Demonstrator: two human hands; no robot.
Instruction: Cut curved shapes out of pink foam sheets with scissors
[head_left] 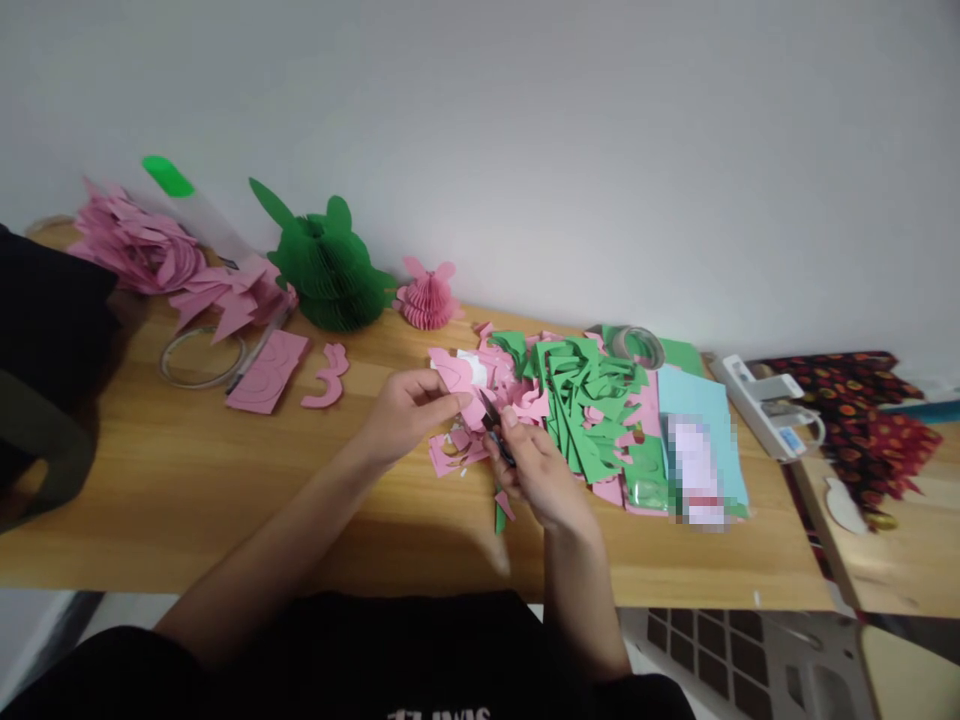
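Pinched in the fingers of my left hand is a piece of pink paper. My right hand grips a pair of scissors, their dark blades pointing up and left at the pink piece. Fingers hide most of the handles. Below and behind both hands lie pink paper scraps, and a heap of green paper strips spreads to the right. To the left are a cut curved pink shape and a pink sheet with drawn curves.
Against the wall stand a green honeycomb paper figure and a smaller pink one. Pink cutouts pile up at the far left, near a clear ring. Rightward are a tape roll, blue sheets and a power strip.
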